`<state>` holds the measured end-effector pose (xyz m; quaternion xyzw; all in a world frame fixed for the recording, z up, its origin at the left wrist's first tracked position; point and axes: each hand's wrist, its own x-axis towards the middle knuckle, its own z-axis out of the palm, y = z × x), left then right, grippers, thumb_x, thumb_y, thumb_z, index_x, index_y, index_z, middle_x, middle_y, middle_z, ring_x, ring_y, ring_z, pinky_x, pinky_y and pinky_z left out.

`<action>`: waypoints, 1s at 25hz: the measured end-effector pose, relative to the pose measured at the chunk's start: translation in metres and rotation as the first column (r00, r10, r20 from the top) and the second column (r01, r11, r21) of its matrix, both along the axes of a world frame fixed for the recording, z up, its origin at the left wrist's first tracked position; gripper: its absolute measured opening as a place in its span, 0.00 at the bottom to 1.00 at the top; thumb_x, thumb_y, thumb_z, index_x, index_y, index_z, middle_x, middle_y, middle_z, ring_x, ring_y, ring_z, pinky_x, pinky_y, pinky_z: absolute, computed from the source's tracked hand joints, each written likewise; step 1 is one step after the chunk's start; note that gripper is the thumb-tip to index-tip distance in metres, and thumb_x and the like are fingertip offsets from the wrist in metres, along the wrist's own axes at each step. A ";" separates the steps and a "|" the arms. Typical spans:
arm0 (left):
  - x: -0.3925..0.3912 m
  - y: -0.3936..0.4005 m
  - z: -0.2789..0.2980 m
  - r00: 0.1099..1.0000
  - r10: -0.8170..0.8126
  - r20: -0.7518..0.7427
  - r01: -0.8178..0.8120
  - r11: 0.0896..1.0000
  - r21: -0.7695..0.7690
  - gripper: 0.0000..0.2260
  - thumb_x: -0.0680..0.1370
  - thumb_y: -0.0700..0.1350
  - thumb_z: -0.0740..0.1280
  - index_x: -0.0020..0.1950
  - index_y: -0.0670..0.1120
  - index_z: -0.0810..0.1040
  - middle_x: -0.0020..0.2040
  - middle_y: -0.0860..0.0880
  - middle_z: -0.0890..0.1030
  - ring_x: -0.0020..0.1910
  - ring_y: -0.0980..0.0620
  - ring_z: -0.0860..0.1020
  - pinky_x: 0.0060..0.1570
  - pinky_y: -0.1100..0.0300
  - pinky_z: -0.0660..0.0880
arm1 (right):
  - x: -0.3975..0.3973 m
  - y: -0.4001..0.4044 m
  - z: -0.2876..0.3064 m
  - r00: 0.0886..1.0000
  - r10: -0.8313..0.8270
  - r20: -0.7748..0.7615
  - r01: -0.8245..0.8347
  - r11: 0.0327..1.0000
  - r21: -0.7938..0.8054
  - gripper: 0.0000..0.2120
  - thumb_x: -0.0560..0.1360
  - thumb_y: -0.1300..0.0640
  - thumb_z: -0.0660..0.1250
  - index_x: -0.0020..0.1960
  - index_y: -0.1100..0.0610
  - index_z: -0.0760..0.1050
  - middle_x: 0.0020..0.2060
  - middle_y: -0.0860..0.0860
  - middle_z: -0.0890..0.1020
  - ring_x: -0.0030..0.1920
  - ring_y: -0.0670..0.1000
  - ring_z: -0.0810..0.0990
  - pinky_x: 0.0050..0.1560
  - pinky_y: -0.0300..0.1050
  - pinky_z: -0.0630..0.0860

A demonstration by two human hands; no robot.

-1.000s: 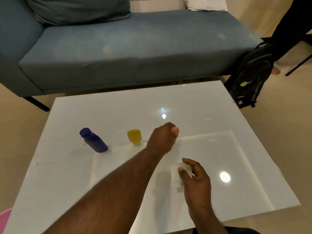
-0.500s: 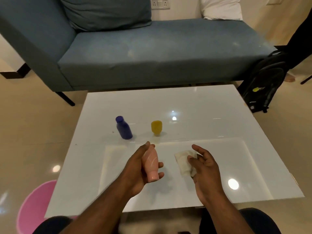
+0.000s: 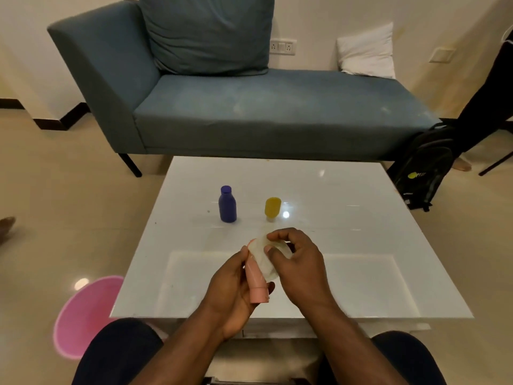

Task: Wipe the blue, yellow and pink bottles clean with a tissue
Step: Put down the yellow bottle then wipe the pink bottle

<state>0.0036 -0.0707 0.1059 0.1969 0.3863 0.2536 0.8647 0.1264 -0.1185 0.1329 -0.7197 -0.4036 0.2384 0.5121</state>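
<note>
My left hand point(image 3: 231, 293) grips the pink bottle point(image 3: 256, 286) above the near part of the white table point(image 3: 361, 218), cap end pointing toward me. My right hand point(image 3: 297, 262) presses a white tissue point(image 3: 263, 255) against the bottle's upper part, which the tissue partly hides. The blue bottle point(image 3: 227, 204) stands upright at mid-table. To its right stands the yellow bottle point(image 3: 272, 208), resting on its cap. Both are apart from my hands.
A blue sofa point(image 3: 263, 112) with a cushion and a white pillow point(image 3: 367, 51) lies beyond the table. A pink bin point(image 3: 83, 315) sits on the floor at the left. A black backpack point(image 3: 424, 170) and a person's leg are at the right.
My left hand lifted the pink bottle from the table and drew it toward me. My right hand picked the tissue up off the table and brought it onto the bottle.
</note>
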 end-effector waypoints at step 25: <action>-0.027 -0.026 -0.022 0.995 0.022 0.102 -0.012 0.996 -0.094 0.28 0.81 0.64 0.52 0.69 0.46 0.76 0.62 0.41 0.83 0.59 0.41 0.82 0.51 0.46 0.81 | -0.047 -0.040 -0.024 0.768 0.319 0.555 -0.240 0.947 -0.212 0.16 0.79 0.53 0.59 0.66 0.50 0.70 0.64 0.49 0.71 0.59 0.43 0.70 0.57 0.32 0.67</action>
